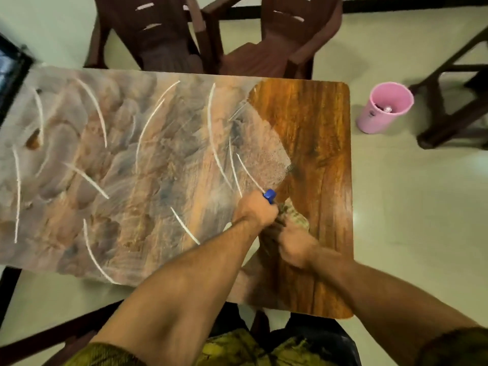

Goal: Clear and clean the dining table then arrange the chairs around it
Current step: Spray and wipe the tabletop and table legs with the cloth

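The wooden dining table (317, 122) is smeared with pale soapy streaks over most of its left and middle; its right strip shows bare brown wood. My left hand (254, 210) grips a tool with a blue handle end (270, 196) near the table's right part. My right hand (293, 245) sits just beside it and grips a greenish cloth (294, 216) that lies against the tabletop. What lies under the two hands is hidden. Two brown plastic chairs (158, 30) (285, 40) stand at the far side of the table.
A pink bin (380, 112) with some rubbish stands on the floor right of the table. Dark furniture legs (454, 83) are at the far right, a dark frame (13, 67) at the far left, and another dark chair part (52, 339) at the near left.
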